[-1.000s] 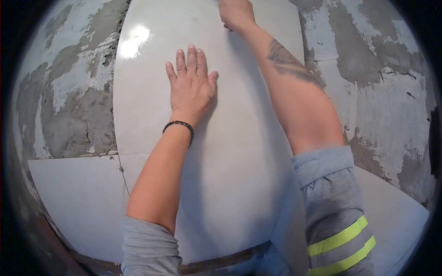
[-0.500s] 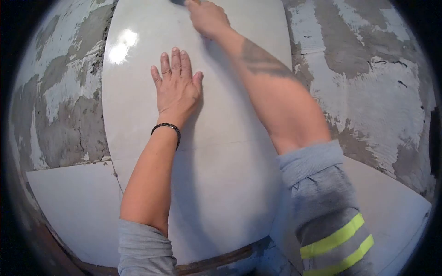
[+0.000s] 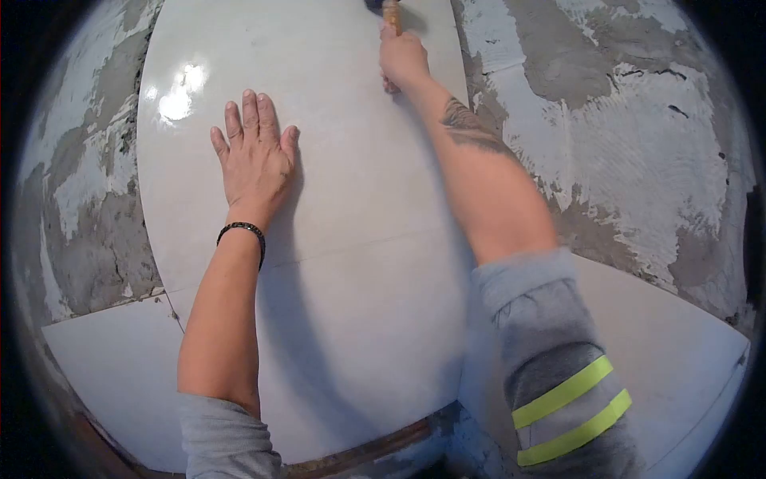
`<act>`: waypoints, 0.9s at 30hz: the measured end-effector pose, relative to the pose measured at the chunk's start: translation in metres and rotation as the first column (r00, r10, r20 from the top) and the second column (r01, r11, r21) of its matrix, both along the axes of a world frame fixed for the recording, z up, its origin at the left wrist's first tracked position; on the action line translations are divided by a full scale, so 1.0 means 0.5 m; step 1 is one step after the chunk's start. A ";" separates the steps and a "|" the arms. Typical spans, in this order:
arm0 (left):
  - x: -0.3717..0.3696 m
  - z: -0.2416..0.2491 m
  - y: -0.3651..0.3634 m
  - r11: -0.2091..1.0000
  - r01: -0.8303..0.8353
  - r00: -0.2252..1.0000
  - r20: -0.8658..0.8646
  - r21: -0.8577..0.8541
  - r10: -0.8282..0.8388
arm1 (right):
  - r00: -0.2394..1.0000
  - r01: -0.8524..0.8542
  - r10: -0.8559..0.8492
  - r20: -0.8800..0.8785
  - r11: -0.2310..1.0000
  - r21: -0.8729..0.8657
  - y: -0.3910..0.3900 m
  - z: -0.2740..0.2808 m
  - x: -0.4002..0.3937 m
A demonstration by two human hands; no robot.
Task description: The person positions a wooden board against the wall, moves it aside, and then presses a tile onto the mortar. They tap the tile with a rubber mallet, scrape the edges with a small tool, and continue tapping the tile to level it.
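My left hand [image 3: 257,164] lies flat on a large glossy white tile [image 3: 343,160], fingers spread and pointing up. It holds nothing. Near the tile's top right, my right hand [image 3: 404,60] is wrapped round the wooden handle of a mallet [image 3: 391,16]. The mallet's dark head is partly cut off by the top edge of the view. Below a thin joint line, a lower white tile [image 3: 367,319] sits under my forearms.
Rough grey wall with patchy white adhesive [image 3: 622,152] shows on the right, and a similar rough wall [image 3: 96,184] on the left. White tiles stand at the lower left [image 3: 112,359] and lower right [image 3: 654,343]. A brown ledge [image 3: 359,457] runs along the bottom.
My right hand and the mallet have moved right relative to the tile. My left hand stays flat on it. The view has shifted, so the tile and left hand appear further left.
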State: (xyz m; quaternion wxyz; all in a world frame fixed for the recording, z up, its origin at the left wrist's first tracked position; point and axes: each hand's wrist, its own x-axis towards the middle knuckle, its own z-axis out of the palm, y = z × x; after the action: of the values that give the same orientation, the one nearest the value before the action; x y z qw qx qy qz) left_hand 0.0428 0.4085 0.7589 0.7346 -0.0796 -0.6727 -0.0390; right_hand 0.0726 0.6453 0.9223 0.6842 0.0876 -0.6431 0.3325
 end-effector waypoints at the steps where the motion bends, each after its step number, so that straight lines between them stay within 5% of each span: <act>1: -0.003 -0.001 -0.006 1.000 0.003 1.000 -0.009 0.005 -0.003 | 0.991 0.127 -0.127 0.028 0.992 0.024 0.012 0.011 -0.025; 2: -0.001 0.000 -0.010 1.000 -0.001 1.000 -0.008 0.009 0.001 | 0.992 0.122 -0.123 0.028 0.992 0.028 0.002 0.005 0.005; 4: 0.005 -0.002 -0.005 1.000 -0.005 1.000 0.006 0.006 0.005 | 0.961 -0.246 0.254 0.111 0.966 -0.076 -0.016 -0.030 0.097; 7: 0.007 0.000 -0.004 0.999 -0.035 0.999 0.018 0.006 0.035 | 0.985 -0.171 0.171 0.012 0.984 -0.052 -0.003 -0.044 0.094; 8: -0.005 0.000 -0.007 0.999 -0.052 0.998 -0.037 -0.003 0.051 | 0.992 0.067 -0.042 -0.120 0.975 0.212 0.085 0.027 -0.030; 9: -0.002 0.004 -0.005 0.999 -0.048 0.999 -0.026 0.004 0.048 | 0.881 0.428 -0.289 -0.375 0.825 0.370 0.168 0.093 -0.148; 10: 0.009 0.008 -0.007 0.996 -0.087 0.996 -0.038 -0.004 0.086 | 0.652 0.713 -0.408 -0.639 0.617 0.334 0.248 0.156 -0.261; 11: 0.015 0.000 -0.008 0.992 -0.125 0.992 -0.033 -0.024 0.124 | 0.900 0.418 -0.298 -0.319 0.795 0.439 0.190 0.099 -0.129; 12: 0.004 0.002 -0.011 0.992 -0.123 0.990 -0.076 -0.024 0.121 | 0.995 0.072 -0.091 0.047 0.948 0.311 0.122 0.035 0.019; 13: -0.001 0.002 -0.009 0.994 -0.108 0.991 -0.076 -0.015 0.107 | 0.954 -0.097 0.075 0.292 0.993 0.062 0.044 -0.037 0.182; 14: -0.014 0.000 -0.011 0.993 -0.115 0.991 -0.076 -0.015 0.114 | 0.947 -0.087 0.064 0.315 0.994 0.061 0.057 -0.044 0.161; 16: -0.021 0.005 -0.016 0.992 -0.123 0.989 -0.085 -0.008 0.122 | 0.990 -0.140 0.142 -0.025 0.987 0.079 0.084 -0.033 0.110; 17: -0.020 0.005 -0.019 0.988 -0.154 0.986 -0.068 -0.002 0.154 | 0.990 -0.138 0.140 -0.018 0.987 0.082 0.085 -0.041 0.094; 19: -0.021 0.005 -0.009 0.985 -0.173 0.984 -0.052 -0.001 0.173 | 0.953 0.028 -0.053 0.299 0.996 0.086 0.096 -0.050 0.076; 21: -0.029 0.007 -0.016 0.983 -0.181 0.981 -0.066 0.008 0.181 | 0.921 -0.061 0.016 0.389 0.993 0.103 0.087 -0.050 0.112; 24: -0.039 0.008 -0.019 0.992 -0.126 0.987 -0.104 -0.001 0.125 | 0.962 -0.087 0.088 0.258 0.996 -0.017 0.064 -0.073 0.128; 26: -0.035 0.008 -0.019 0.990 -0.139 0.987 -0.081 0.007 0.139 | 0.990 -0.065 0.074 -0.116 0.994 0.086 0.050 -0.100 0.097; 27: -0.031 0.007 -0.015 0.989 -0.149 0.987 -0.056 0.009 0.149 | 0.991 -0.063 0.072 -0.115 0.995 0.079 0.068 -0.098 0.075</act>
State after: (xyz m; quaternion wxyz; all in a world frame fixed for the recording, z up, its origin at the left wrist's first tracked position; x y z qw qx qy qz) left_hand 0.0271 0.4009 0.7624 0.7544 -0.0286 -0.6556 0.0168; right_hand 0.1098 0.6793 0.8733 0.7055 0.1546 -0.6104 0.3252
